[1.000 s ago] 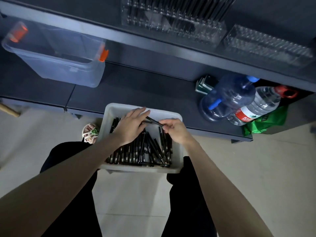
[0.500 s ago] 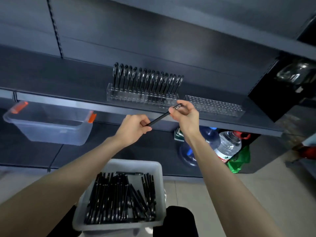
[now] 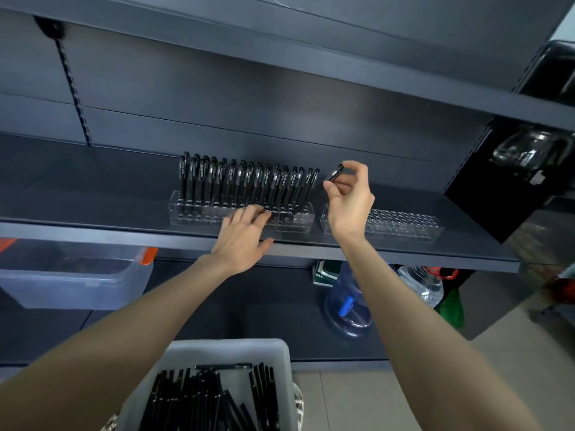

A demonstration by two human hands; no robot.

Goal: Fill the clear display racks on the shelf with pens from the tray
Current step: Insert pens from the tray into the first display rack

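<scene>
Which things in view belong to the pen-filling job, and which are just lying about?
Job: pen in the right hand, left hand on the part-filled rack, empty rack, tray of pens.
Lying about: clear storage bin, blue water jug, water bottle, green bag.

Both bare forearms reach forward. The left hand (image 3: 242, 236) lies flat, fingers straight; the right hand (image 3: 350, 199), higher, pinches a pen (image 3: 334, 174) between thumb and fingertips.
</scene>
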